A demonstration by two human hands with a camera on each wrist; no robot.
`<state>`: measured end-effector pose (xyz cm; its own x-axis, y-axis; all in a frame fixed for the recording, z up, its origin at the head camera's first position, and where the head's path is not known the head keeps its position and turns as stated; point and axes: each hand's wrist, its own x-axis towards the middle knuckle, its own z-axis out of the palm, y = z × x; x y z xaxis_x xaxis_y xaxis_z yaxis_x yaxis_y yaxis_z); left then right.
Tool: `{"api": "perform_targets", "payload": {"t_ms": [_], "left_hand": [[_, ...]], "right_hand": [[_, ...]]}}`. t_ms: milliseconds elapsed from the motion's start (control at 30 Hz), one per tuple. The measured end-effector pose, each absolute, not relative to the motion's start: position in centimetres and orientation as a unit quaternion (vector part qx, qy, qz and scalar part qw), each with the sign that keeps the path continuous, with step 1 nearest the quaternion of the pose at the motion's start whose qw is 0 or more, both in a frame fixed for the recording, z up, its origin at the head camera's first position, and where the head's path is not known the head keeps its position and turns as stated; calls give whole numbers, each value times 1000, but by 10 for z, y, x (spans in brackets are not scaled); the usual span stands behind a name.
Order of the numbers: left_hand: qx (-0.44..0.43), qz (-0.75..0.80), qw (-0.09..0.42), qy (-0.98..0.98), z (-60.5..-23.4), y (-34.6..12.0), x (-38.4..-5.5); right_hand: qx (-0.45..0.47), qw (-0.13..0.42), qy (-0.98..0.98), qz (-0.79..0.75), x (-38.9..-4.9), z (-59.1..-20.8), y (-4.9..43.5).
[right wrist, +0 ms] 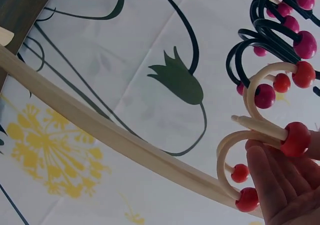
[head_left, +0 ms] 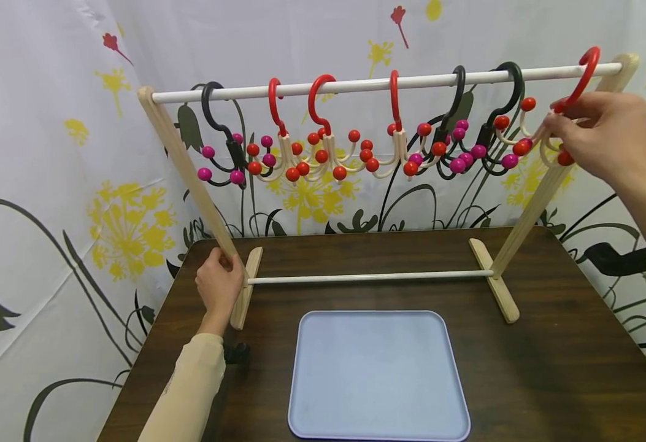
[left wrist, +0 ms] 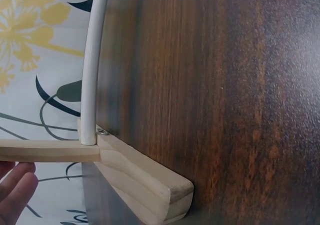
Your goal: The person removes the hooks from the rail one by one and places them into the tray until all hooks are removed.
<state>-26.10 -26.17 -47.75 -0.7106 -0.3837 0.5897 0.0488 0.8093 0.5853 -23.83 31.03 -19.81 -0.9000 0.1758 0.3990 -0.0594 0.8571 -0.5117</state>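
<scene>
My right hand [head_left: 612, 132] grips a hanger with a red hook [head_left: 590, 67] and cream prongs tipped with red beads, at the right end of the rack's white rail. The hook curves over the rail. In the right wrist view my fingers are behind the cream prongs [right wrist: 240, 135], among the red beads. Low on the left, my left hand [head_left: 219, 282] holds the left post [head_left: 187, 175] of the wooden rack, just above its foot. Only fingertips [left wrist: 20, 187] show at the post in the left wrist view.
Several other hangers hang along the white rail [head_left: 356, 87], some with red hooks [head_left: 318, 101], some with black ones and pink beads. A pale blue tray [head_left: 378, 374] lies on the dark wooden table [head_left: 554, 368] before the rack. A flower-patterned curtain [head_left: 41, 153] hangs behind.
</scene>
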Motion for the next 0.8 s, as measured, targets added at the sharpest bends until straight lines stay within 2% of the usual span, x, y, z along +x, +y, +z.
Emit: {"api": "perform_targets", "payload": {"t_ms": [267,533,800], "left_hand": [[74,-313,381,-867,-478,-261,-263],[48,-309,418,-853,-479,-261,-265],[42,-314,421,-850,-483,-261,-264]], "right_hand": [[-5,252,-928,273,-224,-197,313],[10,298,-907,297,-215,-203,313],[18,337,-879,337,-203,-211,318]]}}
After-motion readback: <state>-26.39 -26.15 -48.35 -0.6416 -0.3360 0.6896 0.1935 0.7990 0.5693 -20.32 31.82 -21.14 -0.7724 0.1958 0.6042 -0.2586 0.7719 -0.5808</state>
